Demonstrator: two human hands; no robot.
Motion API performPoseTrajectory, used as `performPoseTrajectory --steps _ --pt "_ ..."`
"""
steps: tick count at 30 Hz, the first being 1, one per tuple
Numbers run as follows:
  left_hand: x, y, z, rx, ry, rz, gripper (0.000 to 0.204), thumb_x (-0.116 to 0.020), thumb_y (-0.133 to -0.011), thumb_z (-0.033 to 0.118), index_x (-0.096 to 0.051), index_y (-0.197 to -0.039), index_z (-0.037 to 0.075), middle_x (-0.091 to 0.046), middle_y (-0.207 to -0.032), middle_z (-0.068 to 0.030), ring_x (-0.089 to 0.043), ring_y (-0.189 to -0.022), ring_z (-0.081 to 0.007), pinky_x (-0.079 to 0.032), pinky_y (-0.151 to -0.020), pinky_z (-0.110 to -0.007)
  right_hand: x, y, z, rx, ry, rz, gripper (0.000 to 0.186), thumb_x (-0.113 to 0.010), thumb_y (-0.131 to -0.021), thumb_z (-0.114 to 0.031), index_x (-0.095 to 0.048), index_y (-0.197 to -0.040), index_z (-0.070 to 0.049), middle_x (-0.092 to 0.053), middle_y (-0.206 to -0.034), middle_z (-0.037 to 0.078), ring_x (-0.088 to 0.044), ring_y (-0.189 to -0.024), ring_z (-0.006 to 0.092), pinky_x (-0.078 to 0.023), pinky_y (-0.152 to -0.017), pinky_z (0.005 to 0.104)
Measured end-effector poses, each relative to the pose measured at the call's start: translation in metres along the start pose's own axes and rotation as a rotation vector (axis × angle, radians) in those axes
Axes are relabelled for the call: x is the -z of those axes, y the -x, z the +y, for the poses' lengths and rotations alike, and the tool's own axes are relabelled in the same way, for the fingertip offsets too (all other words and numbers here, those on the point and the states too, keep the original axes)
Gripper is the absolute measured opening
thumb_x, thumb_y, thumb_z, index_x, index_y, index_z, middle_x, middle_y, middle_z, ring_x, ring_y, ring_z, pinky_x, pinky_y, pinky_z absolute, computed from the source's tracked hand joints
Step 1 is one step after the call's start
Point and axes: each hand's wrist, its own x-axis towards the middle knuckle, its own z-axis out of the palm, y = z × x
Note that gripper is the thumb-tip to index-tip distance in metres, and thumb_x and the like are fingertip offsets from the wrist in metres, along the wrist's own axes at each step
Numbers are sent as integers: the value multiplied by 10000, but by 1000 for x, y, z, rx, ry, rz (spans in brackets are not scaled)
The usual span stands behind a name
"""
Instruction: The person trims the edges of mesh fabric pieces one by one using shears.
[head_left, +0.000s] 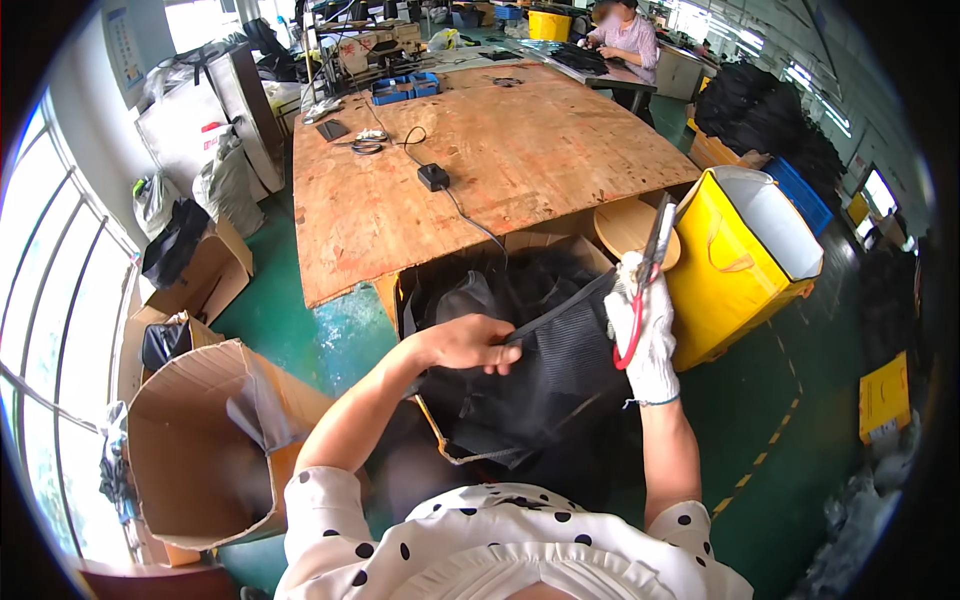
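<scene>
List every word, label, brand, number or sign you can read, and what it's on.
Wall poster: print too blurred to read.
Yellow box at far right: pale label-like patch, too small to read.
Black mesh fabric in the left hand: none visible.
Scissors in the gloved right hand: none visible.

In front of the table (560, 130), the bare left hand (468, 342) grips black mesh fabric (570, 355); the gloved right hand (652, 345) holds red-handled scissors (657, 243). By the table's near right corner: open yellow bag (730, 275).
</scene>
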Motion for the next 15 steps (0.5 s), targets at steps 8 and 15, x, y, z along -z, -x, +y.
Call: performPoseTrajectory --steps 8,15 --pt "-33 40 7 -2 -1386 712 280 -666 -738 255 -558 -926 76 -561 -750 -67 -584 -732 -246 -447 -686 -342 7 -4 -4 57 -20 180 177 -437 -940 -267 -518 -891 -119 -378 -537 -37 -347 -380 91 -314 -358 217" --pt "-78 96 51 307 -462 -374 633 -688 -732 345 -459 -1213 2 -594 -1016 -195 -612 -835 -349 -484 -757 -431 6 23 10 -22 -71 -96 332 -404 -927 -369 -573 -816 -106 -417 -472 34 -389 -343 169 -323 -360 304"
